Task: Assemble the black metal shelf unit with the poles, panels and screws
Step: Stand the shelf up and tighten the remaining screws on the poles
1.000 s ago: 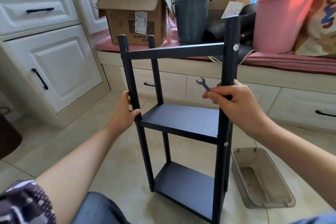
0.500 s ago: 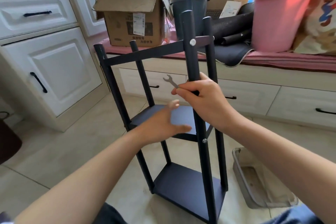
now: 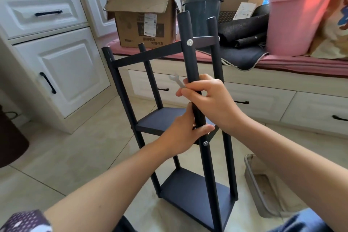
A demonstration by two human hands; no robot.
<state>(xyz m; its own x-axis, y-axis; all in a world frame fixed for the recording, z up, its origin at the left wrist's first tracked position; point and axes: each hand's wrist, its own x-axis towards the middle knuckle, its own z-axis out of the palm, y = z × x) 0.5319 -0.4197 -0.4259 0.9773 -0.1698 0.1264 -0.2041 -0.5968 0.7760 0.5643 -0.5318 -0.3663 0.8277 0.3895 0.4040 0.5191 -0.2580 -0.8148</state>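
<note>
gripping the near pole (image 3: 190, 58) with both hands, i have the shelf (image 3: 169, 118) standing on the tiled floor (image 3: 75, 156) in front of me, tilted a little to the left. my right hand (image 3: 211, 100) is curled tight around the pole about midway up, and a small silver wrench (image 3: 177, 80) is pinched in the same grip, its open end poking out to the left of the fingers. my left hand (image 3: 180, 132) sits just below, thumb and fingers wrapped around the same pole right above the lower screw (image 3: 205, 143). a second screw (image 3: 189, 42) shows near the pole's top, where the top rail (image 3: 146, 56) meets it. the middle panel (image 3: 163, 118) and bottom panel (image 3: 195, 194) are both fixed between the four poles. to the right of the shelf on the floor lies a clear tray (image 3: 263, 184). behind the shelf, on the window bench, are a cardboard box (image 3: 143, 20), a dark bin (image 3: 201, 13) and a pink bucket (image 3: 293, 24). white cabinets (image 3: 56, 52) stand to the left.
</note>
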